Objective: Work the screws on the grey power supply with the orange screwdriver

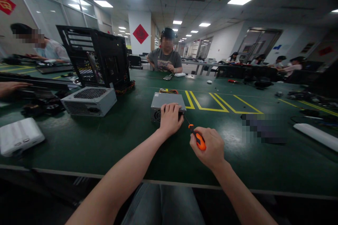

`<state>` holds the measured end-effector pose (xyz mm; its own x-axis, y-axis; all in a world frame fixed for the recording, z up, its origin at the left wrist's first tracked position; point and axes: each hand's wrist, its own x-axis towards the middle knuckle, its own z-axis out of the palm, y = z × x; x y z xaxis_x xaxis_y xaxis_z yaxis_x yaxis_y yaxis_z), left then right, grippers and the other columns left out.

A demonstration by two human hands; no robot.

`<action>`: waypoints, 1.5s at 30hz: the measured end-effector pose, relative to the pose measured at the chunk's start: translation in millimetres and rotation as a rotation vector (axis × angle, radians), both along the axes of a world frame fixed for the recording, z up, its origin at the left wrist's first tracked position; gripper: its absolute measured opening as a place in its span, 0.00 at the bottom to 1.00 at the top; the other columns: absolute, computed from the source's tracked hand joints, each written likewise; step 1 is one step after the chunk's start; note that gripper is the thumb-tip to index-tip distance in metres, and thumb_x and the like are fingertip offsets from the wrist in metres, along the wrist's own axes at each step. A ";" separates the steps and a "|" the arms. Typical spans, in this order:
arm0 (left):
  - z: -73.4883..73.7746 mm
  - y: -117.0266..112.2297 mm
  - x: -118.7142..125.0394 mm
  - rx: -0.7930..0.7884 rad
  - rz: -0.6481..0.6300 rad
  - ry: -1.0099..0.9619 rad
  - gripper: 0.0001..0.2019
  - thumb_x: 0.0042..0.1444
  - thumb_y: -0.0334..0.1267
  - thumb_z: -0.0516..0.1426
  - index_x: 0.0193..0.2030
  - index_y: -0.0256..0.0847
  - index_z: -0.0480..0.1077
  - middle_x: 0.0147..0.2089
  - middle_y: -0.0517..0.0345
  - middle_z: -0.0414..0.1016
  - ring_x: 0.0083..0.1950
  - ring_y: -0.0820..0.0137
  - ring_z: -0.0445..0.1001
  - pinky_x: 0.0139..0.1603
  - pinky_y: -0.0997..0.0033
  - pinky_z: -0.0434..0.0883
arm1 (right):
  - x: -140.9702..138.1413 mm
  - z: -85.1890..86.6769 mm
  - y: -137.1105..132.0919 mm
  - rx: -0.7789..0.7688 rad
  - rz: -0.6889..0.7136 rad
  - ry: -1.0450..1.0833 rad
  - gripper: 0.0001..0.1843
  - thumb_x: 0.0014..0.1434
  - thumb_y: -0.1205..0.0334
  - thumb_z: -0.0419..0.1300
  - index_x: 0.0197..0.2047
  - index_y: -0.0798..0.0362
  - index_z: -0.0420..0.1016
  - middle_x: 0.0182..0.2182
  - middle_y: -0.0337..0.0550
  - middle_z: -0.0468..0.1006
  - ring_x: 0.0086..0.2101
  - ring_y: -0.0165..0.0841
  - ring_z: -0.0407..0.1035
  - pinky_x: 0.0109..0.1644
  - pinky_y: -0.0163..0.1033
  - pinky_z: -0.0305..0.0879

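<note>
A small grey power supply box (pixel 165 101) lies on the green table (pixel 126 140) in front of me. My left hand (pixel 170 117) rests on its near edge, fingers curled over the top, holding it down. My right hand (pixel 208 147) is closed round an orange-handled screwdriver (pixel 198 140). Its thin shaft points up and left, with the tip at the near right corner of the box.
A second grey power supply (pixel 89 101) sits at the left before an open black computer case (pixel 97 58). A white device (pixel 18 135) lies at the near left. Yellow floor-style lines (pixel 211 103) mark the table. Other people sit across and at the left.
</note>
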<state>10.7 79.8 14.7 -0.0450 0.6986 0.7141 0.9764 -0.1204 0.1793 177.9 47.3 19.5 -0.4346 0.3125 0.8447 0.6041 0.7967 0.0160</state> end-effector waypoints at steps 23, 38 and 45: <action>-1.0 -0.7 0.0 -0.015 -0.006 -0.013 0.15 0.54 0.39 0.53 0.49 0.43 0.62 0.54 0.53 0.65 0.56 0.62 0.60 0.61 0.57 0.49 | -5.9 -7.5 -15.0 -0.163 -0.013 -0.029 0.07 0.54 0.63 0.54 0.36 0.54 0.72 0.26 0.42 0.67 0.31 0.33 0.59 0.35 0.39 0.58; -0.7 -1.1 -1.9 -0.007 -0.029 0.000 0.15 0.54 0.38 0.53 0.49 0.43 0.62 0.54 0.53 0.65 0.56 0.63 0.60 0.61 0.57 0.49 | -4.1 -8.7 -15.5 -0.177 -0.031 -0.014 0.08 0.54 0.65 0.53 0.38 0.55 0.69 0.27 0.42 0.69 0.29 0.33 0.60 0.35 0.39 0.58; 0.8 -2.3 -1.3 -0.003 -0.028 -0.001 0.15 0.54 0.38 0.53 0.49 0.43 0.62 0.54 0.52 0.65 0.56 0.62 0.60 0.60 0.57 0.50 | -4.4 -8.9 -15.8 -0.224 -0.023 0.026 0.08 0.57 0.60 0.54 0.37 0.53 0.71 0.28 0.42 0.70 0.30 0.32 0.61 0.36 0.39 0.58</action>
<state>9.4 77.6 15.5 -0.0263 0.7019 0.7117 0.9726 -0.1467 0.1806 173.5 31.5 10.6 -0.4045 0.5031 0.7637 0.6197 0.7649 -0.1756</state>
